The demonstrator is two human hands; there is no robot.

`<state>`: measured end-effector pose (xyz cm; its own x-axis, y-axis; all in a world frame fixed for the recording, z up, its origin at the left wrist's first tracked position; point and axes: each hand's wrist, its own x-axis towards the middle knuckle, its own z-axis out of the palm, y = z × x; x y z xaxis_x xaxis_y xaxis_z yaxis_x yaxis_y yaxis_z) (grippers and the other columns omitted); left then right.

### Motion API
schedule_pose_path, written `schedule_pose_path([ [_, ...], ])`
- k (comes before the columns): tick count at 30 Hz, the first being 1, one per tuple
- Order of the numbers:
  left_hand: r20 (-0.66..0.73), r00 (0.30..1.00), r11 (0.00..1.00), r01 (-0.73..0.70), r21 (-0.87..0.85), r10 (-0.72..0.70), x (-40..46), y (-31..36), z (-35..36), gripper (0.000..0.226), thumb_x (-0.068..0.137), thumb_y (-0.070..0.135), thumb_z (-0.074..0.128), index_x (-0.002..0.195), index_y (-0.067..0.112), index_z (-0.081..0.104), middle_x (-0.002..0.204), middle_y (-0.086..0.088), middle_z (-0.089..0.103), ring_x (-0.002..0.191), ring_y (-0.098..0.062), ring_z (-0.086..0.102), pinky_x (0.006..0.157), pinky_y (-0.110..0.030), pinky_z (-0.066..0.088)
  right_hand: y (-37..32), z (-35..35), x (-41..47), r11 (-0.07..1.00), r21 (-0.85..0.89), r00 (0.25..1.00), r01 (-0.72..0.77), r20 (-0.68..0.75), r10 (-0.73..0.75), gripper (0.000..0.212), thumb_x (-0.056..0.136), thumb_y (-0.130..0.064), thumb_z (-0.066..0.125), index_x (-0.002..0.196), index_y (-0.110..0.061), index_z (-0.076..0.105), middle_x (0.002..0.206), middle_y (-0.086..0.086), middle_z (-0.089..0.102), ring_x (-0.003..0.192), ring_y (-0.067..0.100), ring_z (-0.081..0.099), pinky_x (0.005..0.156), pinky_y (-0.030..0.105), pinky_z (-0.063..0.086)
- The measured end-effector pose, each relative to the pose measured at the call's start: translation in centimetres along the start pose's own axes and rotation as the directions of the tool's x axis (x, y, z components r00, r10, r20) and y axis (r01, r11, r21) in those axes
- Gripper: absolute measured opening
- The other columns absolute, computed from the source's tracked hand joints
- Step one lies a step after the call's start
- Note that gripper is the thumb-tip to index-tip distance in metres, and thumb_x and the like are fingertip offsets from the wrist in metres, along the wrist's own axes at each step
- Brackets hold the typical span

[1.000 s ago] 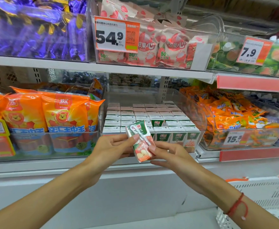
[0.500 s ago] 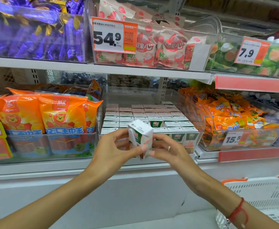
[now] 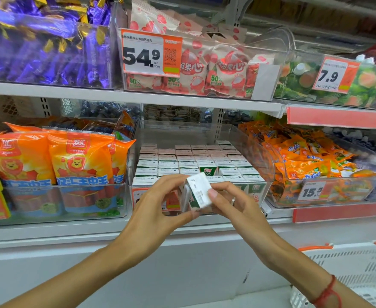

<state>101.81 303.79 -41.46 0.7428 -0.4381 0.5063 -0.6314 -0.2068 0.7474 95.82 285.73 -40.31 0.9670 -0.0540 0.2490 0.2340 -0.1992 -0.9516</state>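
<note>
White-topped juice carton (image 3: 197,192) is pinched between left hand (image 3: 157,210) and right hand (image 3: 233,208) before its clear bin (image 3: 247,141), seemingly picked out but not yet placed anywhere.

White metal shelves (image 3: 138,97) span the shop front, evenly lit. Clear bins on the upper one hold purple-wrapped sweets (image 3: 44,50) and pink packets (image 3: 222,70) behind an orange price tag (image 3: 148,54) (it reads 54.9). Orange sausage packs (image 3: 75,158) stand lower left, and a white basket (image 3: 360,270) sits lower right.
</note>
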Motion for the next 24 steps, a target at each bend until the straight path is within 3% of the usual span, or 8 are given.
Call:
schedule_pose_path([
  [2,0.041,0.995,0.989,0.099,-0.107,-0.095,0.2,0.1,-0.2,0.058,0.072,0.039,0.076,0.123,0.047,0.052,0.121,0.031,0.057,0.114,0.013,0.052,0.081,-0.001,0.042,0.0,0.0,-0.1,0.997,-0.055,0.998,0.05,0.035,-0.048,0.033,0.083,-0.045,0.058,0.113,-0.035,0.064,0.109,-0.024,0.069,0.105,-0.006,0.062,0.085,0.007,0.046],
  [5,0.077,0.967,0.923,0.254,-0.289,-0.242,0.7,0.0,-0.5,0.05,0.069,0.046,0.073,0.115,0.05,0.054,0.106,0.036,0.065,0.096,0.015,0.062,0.068,-0.003,0.047,0.3,0.1,-0.3,0.973,-0.192,0.988,0.13,0.109,-0.111,0.042,0.092,-0.03,0.061,0.13,-0.042,0.052,0.12,-0.029,0.063,0.113,-0.005,0.058,0.093,0.01,0.045],
  [8,0.109,0.928,0.825,0.367,-0.429,-0.356,1.0,-0.3,-0.9,0.062,0.07,0.051,0.071,0.126,0.053,0.046,0.104,0.017,0.073,0.093,-0.001,0.07,0.07,-0.014,0.054,0.5,0.1,-0.4,0.94,-0.277,0.976,0.201,0.133,-0.17,0.053,0.093,-0.02,0.063,0.134,-0.048,0.046,0.123,-0.033,0.059,0.114,-0.007,0.056,0.094,0.008,0.043],
  [11,0.171,0.885,0.723,0.454,-0.52,-0.433,1.1,-0.3,-1.0,0.051,0.076,0.048,0.069,0.123,0.052,0.048,0.098,0.004,0.077,0.089,-0.016,0.074,0.064,-0.018,0.057,0.4,0.3,-0.3,0.937,-0.27,0.973,0.223,0.118,-0.198,0.049,0.09,-0.029,0.065,0.132,-0.047,0.049,0.12,-0.033,0.061,0.112,-0.006,0.058,0.091,0.007,0.043],
  [14,0.214,0.823,0.626,0.545,-0.558,-0.526,1.1,0.0,-1.0,0.05,0.071,0.052,0.07,0.118,0.039,0.057,0.093,-0.001,0.077,0.086,-0.02,0.075,0.062,-0.024,0.059,0.2,0.8,-0.1,0.945,-0.239,0.975,0.221,0.066,-0.212,0.042,0.082,-0.04,0.064,0.124,-0.043,0.058,0.111,-0.027,0.068,0.103,-0.003,0.064,0.085,0.009,0.047],
  [20,0.328,0.674,0.505,0.725,-0.469,-0.663,0.7,0.5,-0.9,0.058,0.069,0.07,0.065,0.108,0.027,0.064,0.087,-0.007,0.077,0.081,-0.019,0.075,0.061,-0.033,0.061,-0.6,1.4,0.4,0.996,-0.028,0.992,0.09,-0.088,-0.093,0.016,0.074,-0.05,0.067,0.079,-0.04,0.078,0.083,-0.013,0.076,0.077,-0.003,0.069,0.066,0.007,0.049],
  [24,0.407,0.607,0.455,0.789,-0.413,-0.683,0.5,0.7,-0.8,0.073,0.064,0.072,0.064,0.112,0.017,0.061,0.088,-0.007,0.077,0.08,-0.018,0.075,0.056,-0.032,0.059,-0.6,1.0,0.8,0.999,0.002,0.996,-0.04,-0.082,0.04,0.028,0.075,-0.056,0.065,0.079,-0.032,0.08,0.081,-0.006,0.077,0.082,0.007,0.073,0.077,0.015,0.055],
])
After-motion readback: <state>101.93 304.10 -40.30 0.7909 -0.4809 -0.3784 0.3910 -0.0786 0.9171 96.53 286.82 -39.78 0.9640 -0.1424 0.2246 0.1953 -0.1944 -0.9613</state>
